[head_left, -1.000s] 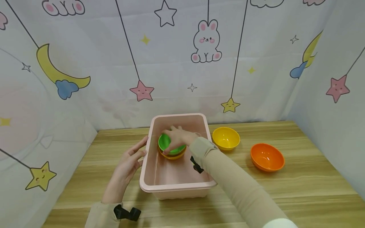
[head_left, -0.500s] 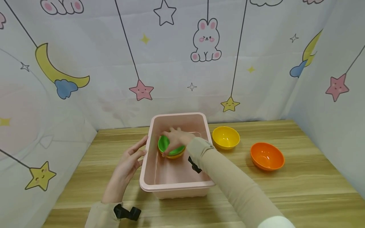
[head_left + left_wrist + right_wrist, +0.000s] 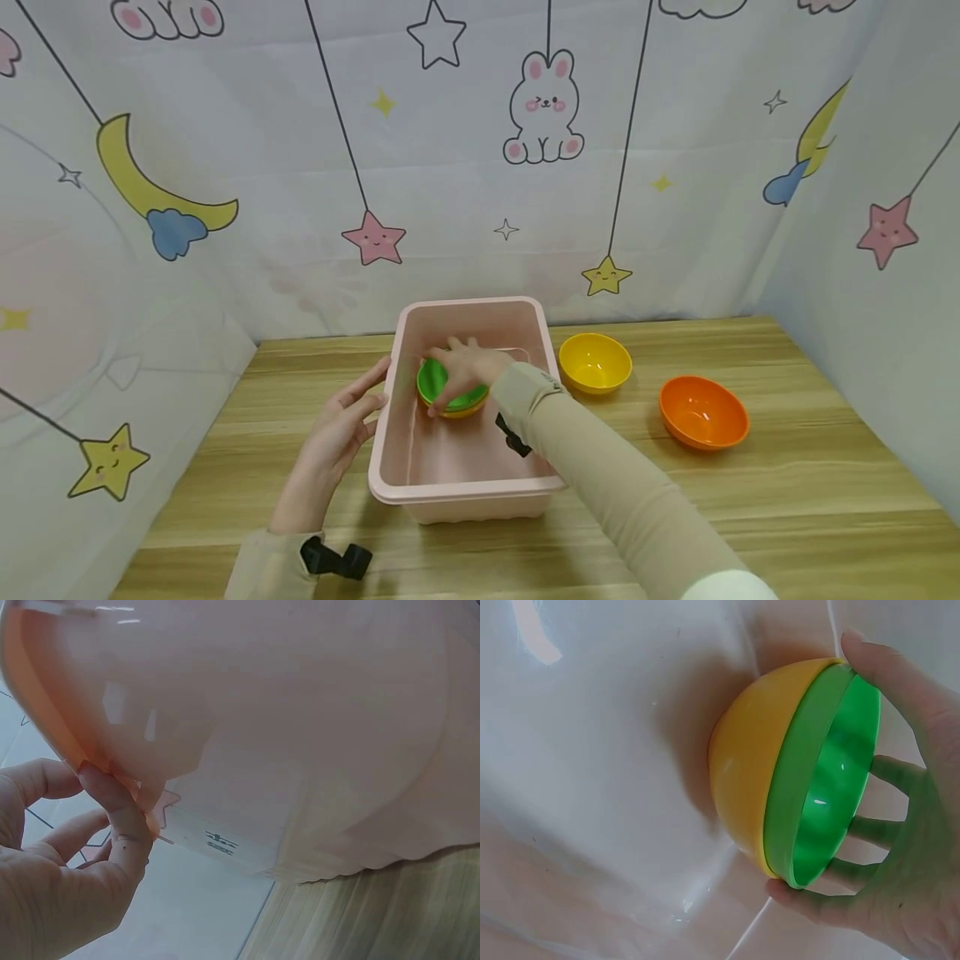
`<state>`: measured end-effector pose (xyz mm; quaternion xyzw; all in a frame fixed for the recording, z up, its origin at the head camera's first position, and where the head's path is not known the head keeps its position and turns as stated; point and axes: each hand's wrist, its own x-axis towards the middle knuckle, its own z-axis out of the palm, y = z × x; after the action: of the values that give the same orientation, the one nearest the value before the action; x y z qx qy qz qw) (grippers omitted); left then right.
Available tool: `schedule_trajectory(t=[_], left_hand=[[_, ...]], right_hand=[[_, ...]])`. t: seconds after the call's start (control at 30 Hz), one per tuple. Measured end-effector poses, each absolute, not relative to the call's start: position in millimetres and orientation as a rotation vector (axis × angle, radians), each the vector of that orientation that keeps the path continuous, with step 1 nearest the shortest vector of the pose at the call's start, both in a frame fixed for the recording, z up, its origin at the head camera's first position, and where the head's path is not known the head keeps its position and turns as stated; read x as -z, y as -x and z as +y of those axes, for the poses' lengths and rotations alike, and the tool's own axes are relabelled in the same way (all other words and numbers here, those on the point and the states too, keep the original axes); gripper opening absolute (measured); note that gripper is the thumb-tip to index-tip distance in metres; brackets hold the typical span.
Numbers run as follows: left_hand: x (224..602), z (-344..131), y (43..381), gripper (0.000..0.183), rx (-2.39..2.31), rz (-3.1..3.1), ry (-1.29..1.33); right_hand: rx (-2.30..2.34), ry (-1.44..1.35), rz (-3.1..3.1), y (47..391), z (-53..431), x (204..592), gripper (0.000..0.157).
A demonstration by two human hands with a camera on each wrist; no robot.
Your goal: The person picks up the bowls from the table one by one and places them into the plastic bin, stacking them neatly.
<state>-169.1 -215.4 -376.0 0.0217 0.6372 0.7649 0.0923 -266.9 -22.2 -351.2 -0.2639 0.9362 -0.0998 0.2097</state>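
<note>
My left hand (image 3: 335,437) holds the left rim of a pink plastic bin (image 3: 468,493); in the left wrist view its thumb and fingers meet at the lip. Inside the bin, a green bowl (image 3: 790,772) sits nested in a yellow-orange bowl (image 3: 742,757). Reaching in from above, my right hand (image 3: 468,367) spans the green bowl's mouth. The right wrist view has its thumb at one side of the rim and its fingers spread around the other side. Part of the green bowl is hidden under this hand in the head view.
To the right of the bin, a yellow bowl (image 3: 595,364) and an orange bowl (image 3: 703,413) stand upright on the wooden table (image 3: 795,500). A white patterned cloth (image 3: 450,167) hangs behind the table and along both sides. My right forearm crosses the bin's right rim.
My right hand and wrist have shifted slightly left and settled over the green bowl. My left hand, the bin and the two bowls outside it stay in place.
</note>
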Motion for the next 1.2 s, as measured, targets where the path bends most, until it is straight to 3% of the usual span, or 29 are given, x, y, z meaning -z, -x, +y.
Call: schedule_trajectory(t=[1.2], left_hand=[[377.3,-215.4,169.3,0.062,-2.272,1.887,-0.082]], right_hand=[[0.212,0.803,2.623,270.8,-14.1,332.9,0.094]])
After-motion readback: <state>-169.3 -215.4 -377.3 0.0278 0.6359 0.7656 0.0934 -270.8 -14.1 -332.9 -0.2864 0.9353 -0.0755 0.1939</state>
